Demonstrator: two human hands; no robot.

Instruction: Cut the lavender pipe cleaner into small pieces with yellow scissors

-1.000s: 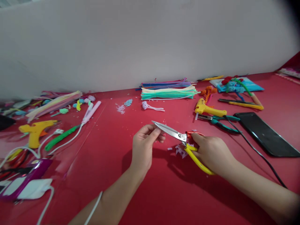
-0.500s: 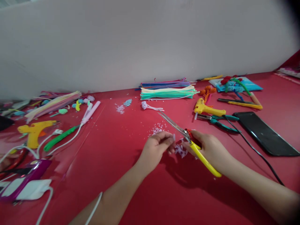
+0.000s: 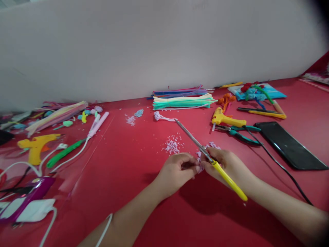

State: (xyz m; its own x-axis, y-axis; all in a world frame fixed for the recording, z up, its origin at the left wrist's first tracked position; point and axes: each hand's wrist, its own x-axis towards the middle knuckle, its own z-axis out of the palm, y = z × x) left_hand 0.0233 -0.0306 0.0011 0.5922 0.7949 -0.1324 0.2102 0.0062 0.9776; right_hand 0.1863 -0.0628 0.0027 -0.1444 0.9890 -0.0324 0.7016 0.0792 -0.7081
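My right hand [image 3: 227,166] is wrapped round yellow-handled scissors [image 3: 191,136], whose blades look closed and point up and left. The blade tip is close to the stems of a small lilac pipe-cleaner flower [image 3: 164,117] lying on the table. My left hand [image 3: 178,173] is closed in a pinch beside the right fingers; what its fingertips hold is hidden. Lilac cut pieces [image 3: 212,145] show between and behind the hands, partly covered by the scissors. Just beyond my left hand lies a scatter of tiny lilac clippings [image 3: 173,144].
Bundles of pipe cleaners [image 3: 182,102] lie by the wall. To the right are a yellow glue gun [image 3: 226,120], pliers [image 3: 239,133] and a black phone [image 3: 290,145]. At left lie another yellow glue gun [image 3: 36,147], a pink hot tool [image 3: 99,124] and a purple device [image 3: 32,199] with cables.
My left hand has moved slightly right and down, nearer the right hand. The scissors have turned with closed-looking blades, and the clippings pile is more exposed. The hand at the left edge is gone.
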